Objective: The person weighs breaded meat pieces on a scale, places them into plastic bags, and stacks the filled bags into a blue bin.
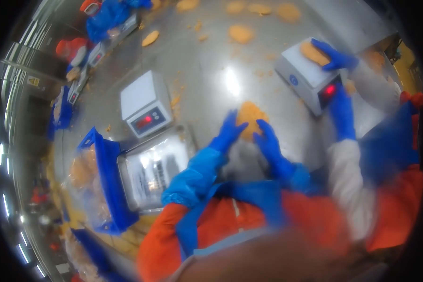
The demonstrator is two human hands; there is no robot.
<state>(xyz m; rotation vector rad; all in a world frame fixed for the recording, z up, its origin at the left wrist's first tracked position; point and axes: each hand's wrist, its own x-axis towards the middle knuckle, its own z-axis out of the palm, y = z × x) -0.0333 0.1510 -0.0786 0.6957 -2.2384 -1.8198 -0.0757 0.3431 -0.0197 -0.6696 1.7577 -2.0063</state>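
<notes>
An orange, crumb-coated cutlet [252,116] is between my two gloved hands over the steel table. My left hand [229,129] grips its left side, thumb across the lower edge. Against its lower right edge, the fingers of my right hand [269,142] press in. To the left stands a white weighing scale [139,97] with a lit red display and nothing on its plate. In front of that scale lies a shiny metal tray [152,169].
A blue crate [109,176] with bagged pieces stands left of the tray. Loose cutlets and crumbs lie across the steel table [207,70]. On the right, a co-worker's gloved hand [336,57] holds a cutlet on another scale [298,70]. More people work at far left.
</notes>
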